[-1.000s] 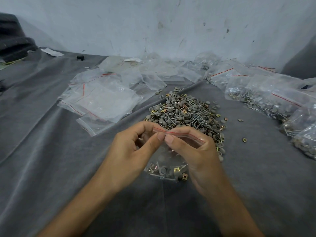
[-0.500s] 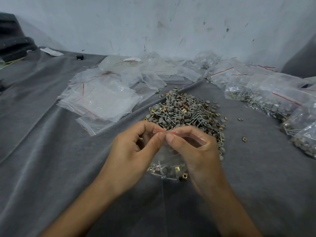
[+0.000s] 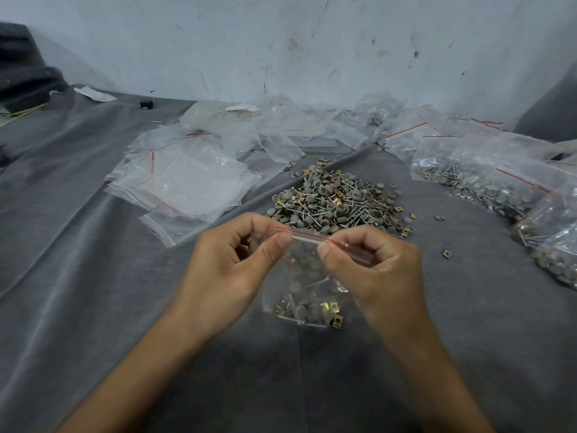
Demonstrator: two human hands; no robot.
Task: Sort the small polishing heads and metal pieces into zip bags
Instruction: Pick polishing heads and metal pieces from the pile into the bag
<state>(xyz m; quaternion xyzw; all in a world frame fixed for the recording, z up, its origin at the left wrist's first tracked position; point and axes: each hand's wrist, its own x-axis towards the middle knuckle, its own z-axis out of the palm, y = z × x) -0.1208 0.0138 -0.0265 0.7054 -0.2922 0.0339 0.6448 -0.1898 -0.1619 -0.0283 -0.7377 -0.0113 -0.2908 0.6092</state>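
A small clear zip bag with a red stripe hangs between my two hands above the grey cloth. Grey polishing heads and brass-coloured metal pieces lie at its bottom. My left hand pinches the left part of the zip strip between thumb and forefinger. My right hand pinches the strip further right, its thumb on the seal. Just beyond my hands lies a loose pile of polishing heads, pins and metal pieces.
Empty zip bags lie spread at the left and back. Filled bags are heaped at the right. Stray metal pieces dot the grey cloth. A white wall rises behind, and a dark object sits far left.
My thumbs, touching at the middle of the zip strip before, have drawn apart, the right hand having moved to the right along the seal. The bag hangs slightly lower and flatter.
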